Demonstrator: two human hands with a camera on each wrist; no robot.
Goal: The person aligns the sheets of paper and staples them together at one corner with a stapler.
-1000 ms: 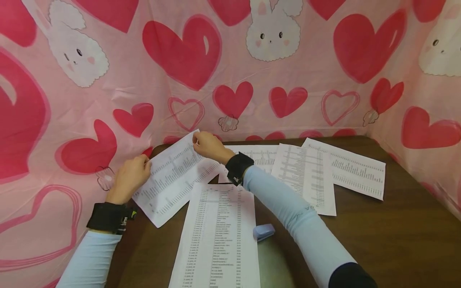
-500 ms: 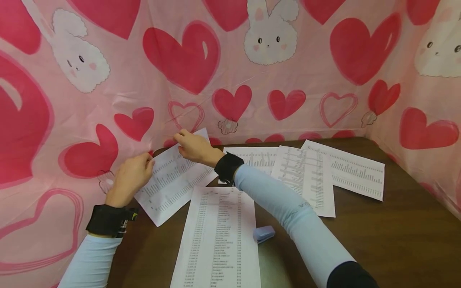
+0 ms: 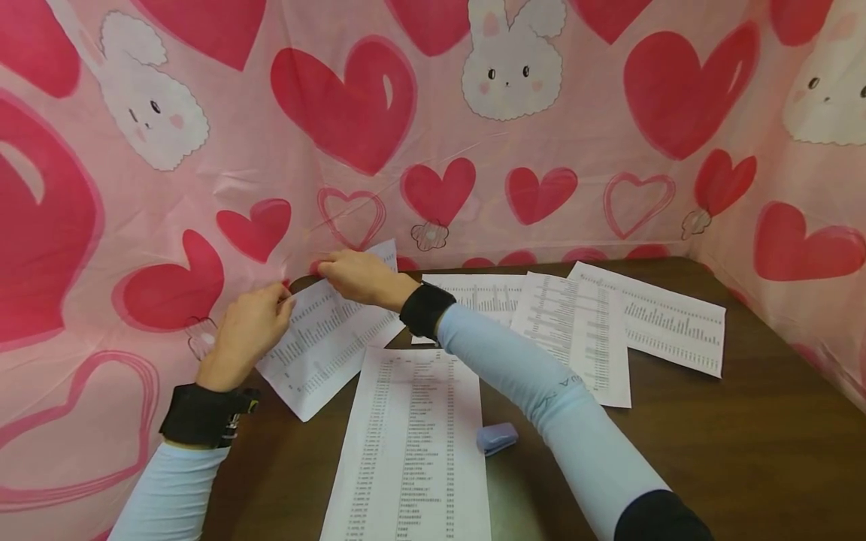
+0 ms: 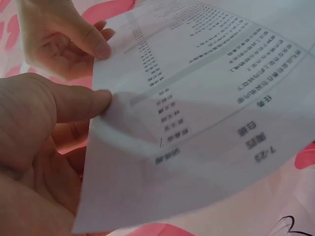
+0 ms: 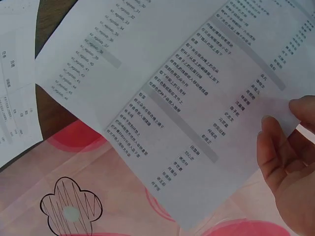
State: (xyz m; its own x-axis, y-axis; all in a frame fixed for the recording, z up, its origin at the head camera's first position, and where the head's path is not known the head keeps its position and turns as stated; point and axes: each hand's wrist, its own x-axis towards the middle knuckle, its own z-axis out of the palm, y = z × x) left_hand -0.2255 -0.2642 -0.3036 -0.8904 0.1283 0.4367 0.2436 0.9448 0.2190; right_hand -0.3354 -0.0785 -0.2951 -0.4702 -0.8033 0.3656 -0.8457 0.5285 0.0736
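A printed sheet of paper is held tilted up at the far left of the table. Its left edge is pinched by my left hand, with the thumb on the printed face. My right hand holds the top edge close by, thumb on the paper and fingers curled behind it. That hand also shows beyond the left thumb in the left wrist view. In the right wrist view, the right fingers are at the sheet's edge, and the sheet's far corner hangs free.
A long printed list lies in front, beside a small lilac stapler-like object. Farther right, several printed sheets, including an upright one and a slanted one, overlap on the brown table. A pink heart-patterned cloth stands behind.
My right hand has slid left along the sheet's top edge, from near its far corner to close beside my left hand. The left hand keeps its grip almost in place.
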